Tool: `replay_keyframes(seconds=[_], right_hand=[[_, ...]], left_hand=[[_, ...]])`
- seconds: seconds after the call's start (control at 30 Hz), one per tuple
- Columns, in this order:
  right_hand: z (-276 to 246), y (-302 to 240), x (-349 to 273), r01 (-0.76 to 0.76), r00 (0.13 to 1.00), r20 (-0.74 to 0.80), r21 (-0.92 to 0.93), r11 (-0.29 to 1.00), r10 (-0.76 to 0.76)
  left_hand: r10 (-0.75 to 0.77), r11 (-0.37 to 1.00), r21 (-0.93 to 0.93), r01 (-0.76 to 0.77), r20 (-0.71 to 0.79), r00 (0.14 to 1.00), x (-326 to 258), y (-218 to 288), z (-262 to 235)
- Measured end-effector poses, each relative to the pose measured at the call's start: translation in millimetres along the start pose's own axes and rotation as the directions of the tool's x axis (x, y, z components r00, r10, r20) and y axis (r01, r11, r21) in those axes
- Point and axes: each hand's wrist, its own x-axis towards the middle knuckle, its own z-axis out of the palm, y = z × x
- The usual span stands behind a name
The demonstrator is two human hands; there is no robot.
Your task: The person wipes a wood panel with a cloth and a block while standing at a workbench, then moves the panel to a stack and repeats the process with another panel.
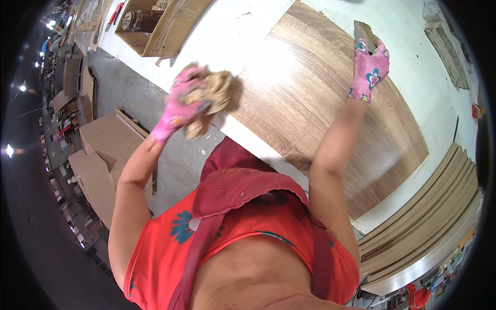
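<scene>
My left hand [183, 101], in a pink patterned glove, is closed round a crumpled tan rag [212, 95]. It hangs at the left corner of a wood-grain board [310, 103], over the table's near edge; the rag is slightly blurred. The board lies flat on the white table, brown with streaked grain and a bright glare spot. At the board's far right edge rests my right hand [370, 64], gloved in pink with flowers. Its fingers stretch forward, their tips grey-brown, with the thumb apart.
An open cardboard box [160, 31] holding a dark brown roll stands at the far left, with a red-handled tool [114, 15] beside it. Flattened cardboard [106, 150] lies to the left, below table height. Stacked wood-coloured strips [423, 212] lie at right; a worn block [447, 54] sits far right.
</scene>
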Motion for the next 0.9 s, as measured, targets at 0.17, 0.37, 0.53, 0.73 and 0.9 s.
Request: replay_keyframes(seconds=[0.17,0.37,0.53,0.73,0.9], right_hand=[[2.6,0.3,0.2,0.037,0.999,-0.012,-0.014,0.999,-0.037],[4.6,2.1,-1.2,0.001,0.999,-0.032,-0.04,0.999,-0.002],[7.7,-1.7,-3.1,0.038,0.999,-0.034,-0.036,0.999,-0.039],[13.0,5.6,1.4,-0.04,0.999,-0.036,0.023,0.999,0.041],[12.6,3.9,2.4,-0.005,0.999,-0.05,-0.02,1.0,0.004]], left_hand=[[0.049,0.999,0.022,-0.048,-0.057,0.997,63.3,-31.8,87.5],[0.114,0.992,-0.022,-0.122,-0.229,0.967,144.8,-26.1,108.7],[0.126,0.43,-0.867,-0.252,-0.219,0.968,254.1,-33.7,133.9],[0.105,0.922,-0.316,-0.223,-0.349,0.931,273.6,-9.3,130.9],[0.089,0.968,-0.195,-0.156,-0.316,0.945,203.0,-17.9,110.7]])
